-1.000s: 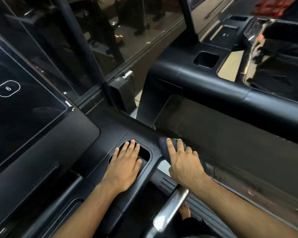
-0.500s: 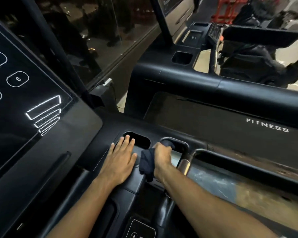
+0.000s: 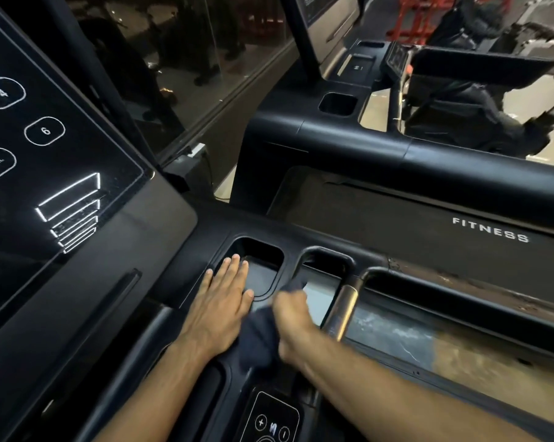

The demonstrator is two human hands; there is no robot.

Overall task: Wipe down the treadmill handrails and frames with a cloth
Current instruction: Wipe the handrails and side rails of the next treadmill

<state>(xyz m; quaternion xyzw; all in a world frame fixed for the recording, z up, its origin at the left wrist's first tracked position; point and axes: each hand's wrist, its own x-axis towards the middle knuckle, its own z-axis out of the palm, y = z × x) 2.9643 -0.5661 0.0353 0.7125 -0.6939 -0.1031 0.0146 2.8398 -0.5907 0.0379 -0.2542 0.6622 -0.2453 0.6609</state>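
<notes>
Dark cloth (image 3: 256, 339) sat bunched in the curled fingers of the right hand (image 3: 293, 317), blurred mid-stroke. A second before, that hand had pressed it flat on the frame's outer right edge; it had since come nearer, onto the black moulding (image 3: 290, 266) between the cup recess (image 3: 262, 253) and the chrome handrail (image 3: 344, 309). I judged the rail itself not yet wiped. Left hand (image 3: 219, 309) lay flat, fingers (image 3: 234, 269) straight, touching the recess's near-left rim, right of the console screen (image 3: 46, 186).
</notes>
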